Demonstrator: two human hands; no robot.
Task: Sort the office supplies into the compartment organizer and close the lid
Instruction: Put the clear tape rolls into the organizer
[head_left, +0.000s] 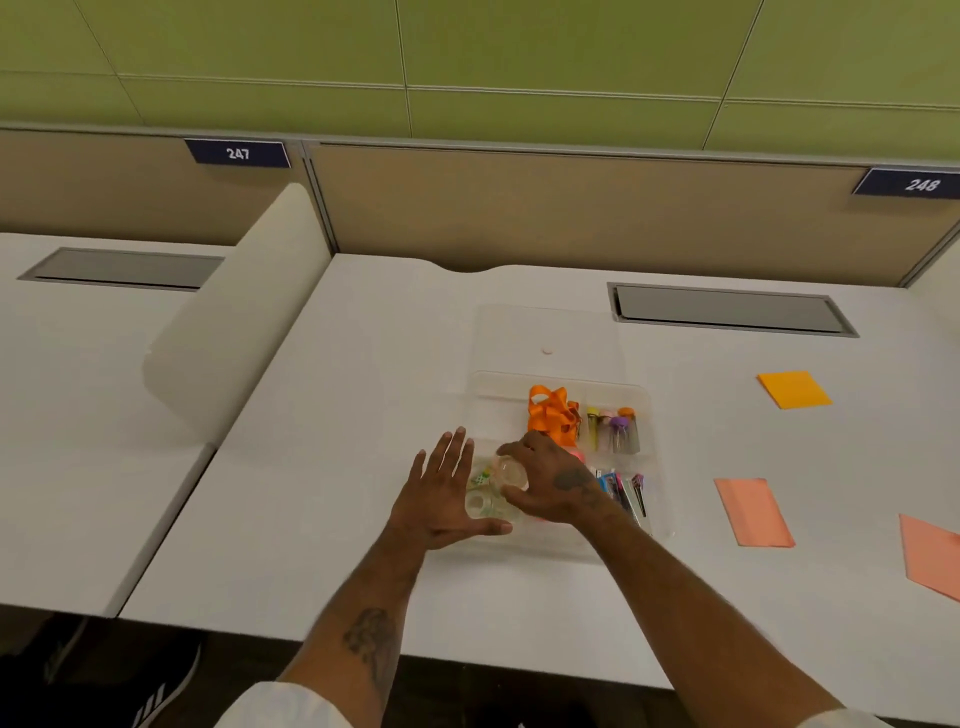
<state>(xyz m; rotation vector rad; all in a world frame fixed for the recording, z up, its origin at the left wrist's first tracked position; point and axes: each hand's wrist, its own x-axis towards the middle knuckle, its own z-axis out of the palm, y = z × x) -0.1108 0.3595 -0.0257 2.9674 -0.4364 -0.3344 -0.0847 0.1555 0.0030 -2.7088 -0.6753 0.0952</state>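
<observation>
A clear compartment organizer (647, 395) lies on the white desk, its clear lid (545, 332) folded back flat behind it. Inside are an orange ribbon (550, 413), small capped vials (615, 428) and coloured clips (621, 488). My right hand (556, 486) is closed around a clear tape roll (511, 473) over the front-left compartment. Another tape roll (480, 503) lies below it. My left hand (441, 493) hovers flat with fingers spread at the organizer's left edge, holding nothing.
An orange sticky pad (794, 389) and two salmon paper pieces (753, 512) (932, 556) lie on the desk to the right. A grey cable hatch (727, 309) sits behind. A white rounded divider (244, 322) borders the desk on the left.
</observation>
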